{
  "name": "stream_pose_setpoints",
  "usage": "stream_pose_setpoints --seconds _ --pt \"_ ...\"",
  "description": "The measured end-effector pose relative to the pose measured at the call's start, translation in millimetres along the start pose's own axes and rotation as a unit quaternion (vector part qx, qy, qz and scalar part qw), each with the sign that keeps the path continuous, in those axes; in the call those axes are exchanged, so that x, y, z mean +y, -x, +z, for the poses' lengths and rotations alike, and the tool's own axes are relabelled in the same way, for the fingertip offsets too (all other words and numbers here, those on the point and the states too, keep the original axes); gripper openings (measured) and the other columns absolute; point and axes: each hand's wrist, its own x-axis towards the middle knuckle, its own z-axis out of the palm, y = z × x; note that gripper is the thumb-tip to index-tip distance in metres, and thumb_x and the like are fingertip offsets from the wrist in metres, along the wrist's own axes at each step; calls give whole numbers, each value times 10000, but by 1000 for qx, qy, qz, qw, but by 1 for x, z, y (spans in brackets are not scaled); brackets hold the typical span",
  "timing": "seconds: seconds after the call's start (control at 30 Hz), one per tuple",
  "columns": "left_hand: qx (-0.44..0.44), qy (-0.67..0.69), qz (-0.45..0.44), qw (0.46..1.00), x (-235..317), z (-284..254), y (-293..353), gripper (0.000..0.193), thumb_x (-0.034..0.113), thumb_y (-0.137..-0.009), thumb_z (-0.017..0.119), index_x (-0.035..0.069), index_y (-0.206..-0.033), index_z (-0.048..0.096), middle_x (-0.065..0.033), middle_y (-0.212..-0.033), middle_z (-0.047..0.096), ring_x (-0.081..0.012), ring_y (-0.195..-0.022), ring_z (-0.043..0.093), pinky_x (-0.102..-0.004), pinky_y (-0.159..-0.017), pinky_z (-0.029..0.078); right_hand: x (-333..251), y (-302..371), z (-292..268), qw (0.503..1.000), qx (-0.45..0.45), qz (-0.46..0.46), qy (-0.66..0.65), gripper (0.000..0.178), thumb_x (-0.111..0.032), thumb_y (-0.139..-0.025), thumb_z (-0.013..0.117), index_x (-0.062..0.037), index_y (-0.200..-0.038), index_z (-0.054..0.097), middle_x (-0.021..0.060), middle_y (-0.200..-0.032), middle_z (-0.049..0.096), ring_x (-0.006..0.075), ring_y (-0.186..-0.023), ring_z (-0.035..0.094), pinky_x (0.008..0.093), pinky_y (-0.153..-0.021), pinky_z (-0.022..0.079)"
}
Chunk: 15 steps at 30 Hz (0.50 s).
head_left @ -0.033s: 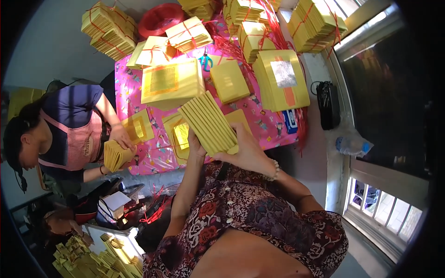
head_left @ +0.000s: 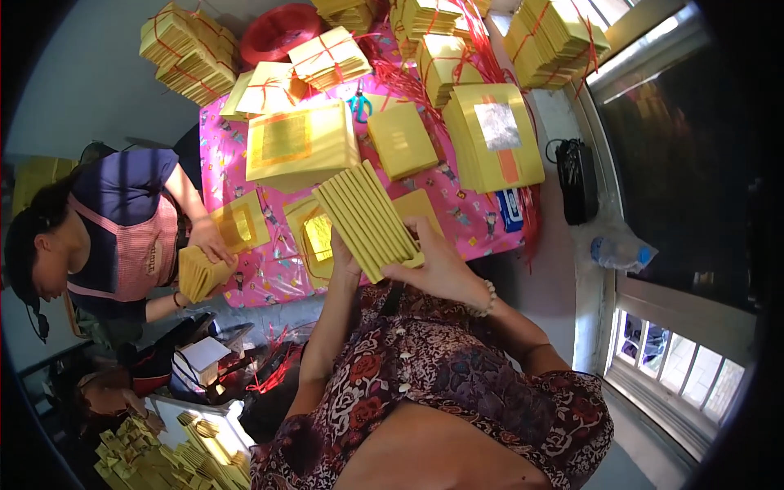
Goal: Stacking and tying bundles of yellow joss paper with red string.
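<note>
Between my two hands is a bundle of folded yellow paper point(head_left: 367, 216), its rounded folds lying side by side in a slanting row. My left hand point(head_left: 345, 253) grips its left side, the fingers mostly hidden behind it. On the lower right, my right hand point(head_left: 433, 265) is closed round the bundle, thumb across the near corner. Below it on the table lie sheets of yellow paper with a gold foil square point(head_left: 318, 238). Just beyond stand a thick stack of foil-marked yellow paper point(head_left: 298, 139) and a smaller plain yellow stack point(head_left: 403, 143).
A pink patterned cloth point(head_left: 269, 278) covers the table. Teal-handled scissors point(head_left: 359, 106), a red basin point(head_left: 282, 33) and red-tied bundles point(head_left: 331, 59) lie farther back. At left, a co-worker point(head_left: 122, 220) holds a folded yellow bundle point(head_left: 202, 273). A bottle point(head_left: 621, 253) stands by the window at right.
My right thumb and fingers have shifted slightly down along the bundle's near corner. The bundle itself stays almost in place, and the co-worker's bundle has moved a little left.
</note>
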Motion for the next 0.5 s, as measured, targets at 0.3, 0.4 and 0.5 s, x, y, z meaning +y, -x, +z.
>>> stream_pose_setpoints --seconds 0.3,0.4,0.5 --pt "45 -71 -93 992 -24 3 3 579 404 -869 591 17 -1281 465 -171 -1196 574 -287 -1053 597 -442 -897 515 39 -15 -5 962 5 44 -271 202 -165 -970 489 -15 -1104 490 26 -981 544 83 -934 509 250 -830 428" --pt "38 -66 -108 991 -28 2 0 580 401 -867 596 17 -1282 464 -172 -1195 574 -285 -1051 597 -440 -894 517 43 -18 -10 947 -12 50 -317 190 -150 -964 499 -18 -1101 492 29 -992 548 82 -944 514 256 -832 433" --pt "32 -59 -122 990 -32 2 -2 581 397 -865 601 17 -1282 464 -173 -1194 574 -284 -1050 598 -438 -892 519 43 -13 -10 956 1 30 -293 186 -132 -953 518 -18 -1098 491 32 -1003 553 85 -948 520 259 -832 439"
